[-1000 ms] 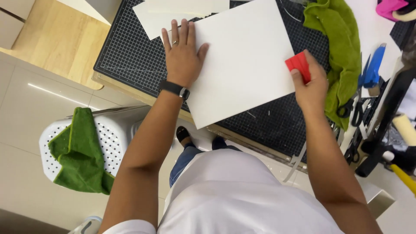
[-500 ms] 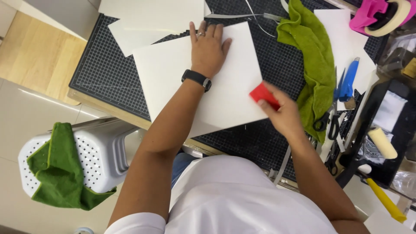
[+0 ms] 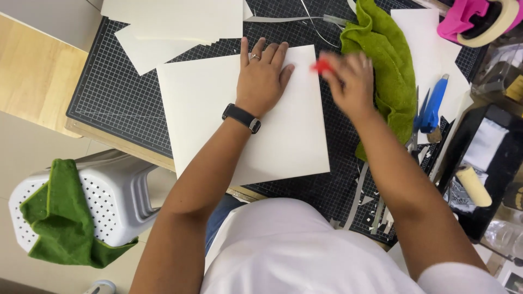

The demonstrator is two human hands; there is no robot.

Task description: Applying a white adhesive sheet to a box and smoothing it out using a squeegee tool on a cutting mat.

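My left hand (image 3: 261, 76) lies flat, fingers spread, on the upper part of a large white board (image 3: 207, 120) that rests on a black gridded cutting mat (image 3: 114, 98). A black watch sits on that wrist. My right hand (image 3: 348, 79) is blurred at the board's top right corner and holds a small red flat tool (image 3: 321, 66) against the edge. A green cloth (image 3: 384, 71) lies just right of that hand.
More white sheets (image 3: 174, 22) lie stacked at the mat's top. A blue cutter (image 3: 432, 109) and scissors lie right of the cloth, with a pink tape dispenser (image 3: 474, 19) and a black tray holding a roller (image 3: 473, 185). A white stool (image 3: 109, 190) carries another green cloth (image 3: 60, 218) at the lower left.
My right hand has slid the red tool up along the board's right edge to its top corner. My left hand stays pressed on the board. The view has shifted.
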